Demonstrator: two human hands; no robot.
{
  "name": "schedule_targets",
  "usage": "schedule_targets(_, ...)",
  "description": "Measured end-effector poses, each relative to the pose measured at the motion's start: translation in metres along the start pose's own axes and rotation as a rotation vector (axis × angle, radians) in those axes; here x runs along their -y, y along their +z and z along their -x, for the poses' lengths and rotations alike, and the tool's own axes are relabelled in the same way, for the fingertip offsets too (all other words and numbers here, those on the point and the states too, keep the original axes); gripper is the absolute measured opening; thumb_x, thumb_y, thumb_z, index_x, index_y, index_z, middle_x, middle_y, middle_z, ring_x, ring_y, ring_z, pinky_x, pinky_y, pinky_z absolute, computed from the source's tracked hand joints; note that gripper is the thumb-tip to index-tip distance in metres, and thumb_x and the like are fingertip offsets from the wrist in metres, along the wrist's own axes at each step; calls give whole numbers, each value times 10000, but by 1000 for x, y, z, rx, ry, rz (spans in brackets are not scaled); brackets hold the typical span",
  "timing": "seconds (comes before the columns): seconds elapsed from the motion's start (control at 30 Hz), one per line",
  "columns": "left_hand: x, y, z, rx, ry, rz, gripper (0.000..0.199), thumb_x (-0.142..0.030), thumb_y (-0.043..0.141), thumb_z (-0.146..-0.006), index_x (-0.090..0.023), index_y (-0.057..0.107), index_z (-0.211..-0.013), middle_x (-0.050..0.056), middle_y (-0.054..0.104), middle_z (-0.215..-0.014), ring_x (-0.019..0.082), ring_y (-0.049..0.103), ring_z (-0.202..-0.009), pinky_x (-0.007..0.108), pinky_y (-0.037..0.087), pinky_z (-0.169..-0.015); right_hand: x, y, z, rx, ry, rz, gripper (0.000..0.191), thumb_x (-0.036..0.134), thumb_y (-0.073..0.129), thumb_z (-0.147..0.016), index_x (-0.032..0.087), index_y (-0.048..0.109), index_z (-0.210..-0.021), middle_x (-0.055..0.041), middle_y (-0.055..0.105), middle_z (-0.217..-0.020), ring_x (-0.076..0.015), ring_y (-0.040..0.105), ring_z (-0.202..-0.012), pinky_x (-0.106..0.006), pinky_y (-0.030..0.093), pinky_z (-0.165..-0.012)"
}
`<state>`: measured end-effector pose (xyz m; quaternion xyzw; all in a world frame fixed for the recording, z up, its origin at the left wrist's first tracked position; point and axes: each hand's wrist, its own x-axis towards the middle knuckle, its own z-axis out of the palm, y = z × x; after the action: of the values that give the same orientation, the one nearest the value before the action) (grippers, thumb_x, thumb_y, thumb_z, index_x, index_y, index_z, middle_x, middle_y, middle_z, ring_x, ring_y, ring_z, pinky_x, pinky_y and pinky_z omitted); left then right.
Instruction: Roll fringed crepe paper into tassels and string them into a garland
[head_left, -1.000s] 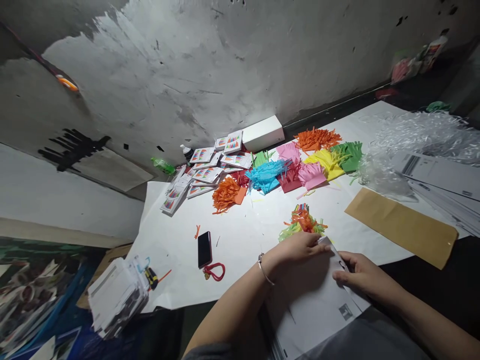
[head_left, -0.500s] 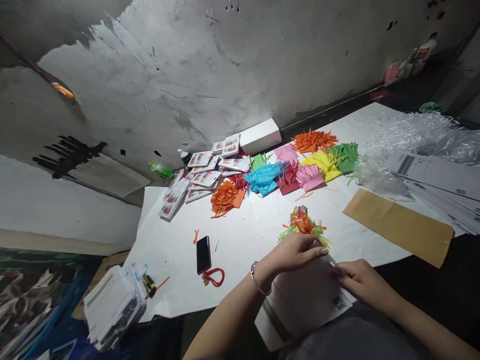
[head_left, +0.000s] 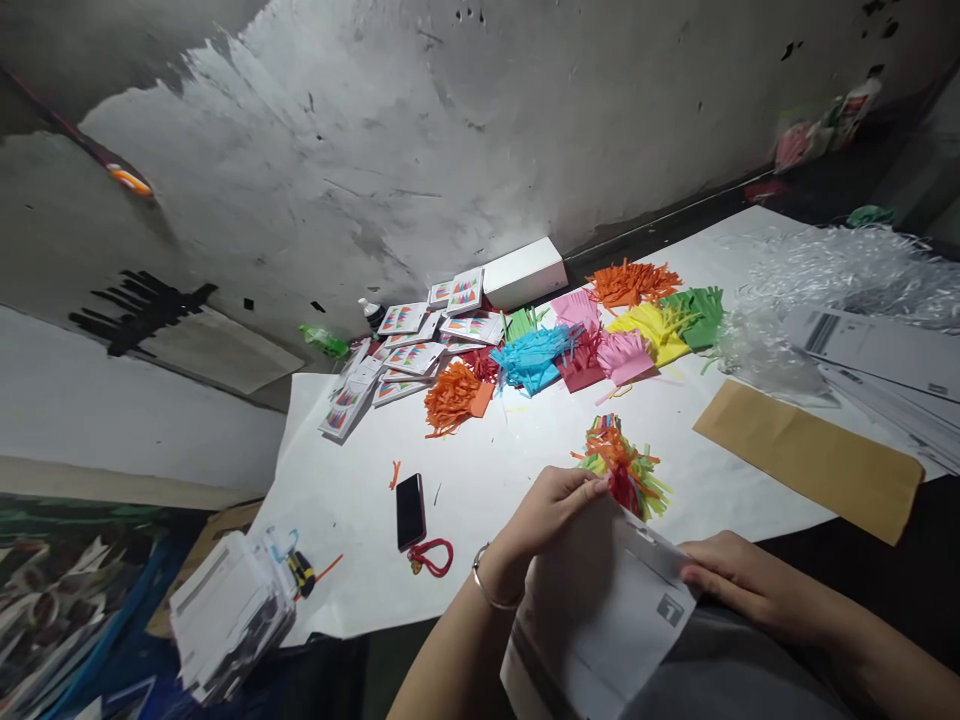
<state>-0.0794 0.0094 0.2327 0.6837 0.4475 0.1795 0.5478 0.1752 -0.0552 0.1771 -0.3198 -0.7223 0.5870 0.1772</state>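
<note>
Left hand point(head_left: 551, 510): pinching the far edge of a white printed paper sheet point(head_left: 600, 600), near centre
Right hand point(head_left: 739, 580): fingers clamped on the sheet's right edge
Risk: a lifted sheet could sweep the mixed bundle of coloured paper strips point(head_left: 622, 465) just beyond, scattering them

Scene dim overall; a single bright pool of light falls on the white paper sheet point(head_left: 487, 470) mid-frame, with mild glare there. Corners drop to near black. Wide-angle distortion bends the edges. Far right background soft, slightly blurred
</note>
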Motion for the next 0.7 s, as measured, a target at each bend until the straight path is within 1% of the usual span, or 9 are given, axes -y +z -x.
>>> schedule_targets(0.1, 8, -8, 9, 31, -36, 139, 571, -669, 495, -866, -128, 626, -737, -8, 517, -654, 121, 433, -617, 234, 349, -589, 7, -4, -6, 94, -27, -125, 452, 528, 336, -1005, 192, 514, -760, 16, 472, -711, -150, 439, -672, -247, 337, -630)
schedule_targets(0.2, 7, -16, 21, 5, 12, 32, 542, -621, 472, -903, -127, 679, -813, 35, 624, -734, 149, 514, -674, 244, 397, -645, 14, -4, -17, 151, -28, -206, 474, 560, 368, -991, 172, 601, -849, -4, 542, -765, -172, 493, -725, -249, 375, -662)
schedule_targets(0.3, -2, -20, 35, -26, 82, -187, 466, -518, 425, -962, -151, 705, -898, 51, 677, -780, 151, 549, -683, 237, 403, -659, 24, 0, -36, 106, -29, -140, 459, 567, 416, -976, 174, 636, -884, -23, 606, -821, -206, 554, -806, -262, 407, -715)
schedule_targets(0.37, -7, -21, 44, -41, 110, -268, 448, -481, 404, -980, -162, 709, -900, 44, 675, -747, 141, 542, -645, 227, 390, -627, 31, 8, -53, 25, -46, -3, 495, 569, 384, -985, 180, 614, -784, -16, 590, -741, -183, 546, -726, -251, 387, -659)
schedule_targets(0.43, -8, -21, 53, -91, 127, -290, 472, -482, 384, -986, -161, 706, -861, 40, 663, -703, 136, 536, -617, 224, 381, -605, 37, 17, -69, -53, -94, 165, 560, 564, 301, -1005, 184, 557, -684, -7, 541, -644, -148, 490, -604, -250, 333, -583)
schedule_targets(0.5, -2, -22, 62, -163, 134, -275, 500, -497, 369, -987, -156, 703, -837, 44, 666, -694, 141, 555, -621, 226, 384, -608, 40, 24, -79, -72, -160, 279, 577, 549, 250, -1017, 188, 530, -665, -9, 534, -618, -138, 465, -563, -256, 305, -559)
schedule_targets(0.57, 9, -27, 73, -221, 133, -234, 508, -499, 366, -988, -153, 706, -836, 53, 681, -718, 152, 586, -650, 229, 396, -627, 41, 28, -83, -10, -183, 286, 539, 518, 251, -1029, 190, 568, -742, -27, 596, -692, -149, 518, -620, -249, 339, -590)
schedule_targets(0.63, 22, -33, 85, -292, 126, -178, 501, -495, 380, -984, -153, 704, -815, 55, 687, -727, 160, 603, -671, 232, 406, -642, 41, 31, -80, 51, -154, 249, 490, 493, 270, -1035, 199, 596, -817, -36, 638, -772, -161, 559, -688, -242, 379, -632)
schedule_targets(0.7, 34, -41, 96, -366, 114, -112, 488, -490, 398, -978, -153, 696, -788, 53, 685, -723, 165, 607, -680, 234, 411, -648, 40, 35, -77, 58, -115, 229, 465, 479, 284, -1036, 203, 598, -832, -36, 644, -794, -168, 573, -715, -244, 402, -660)
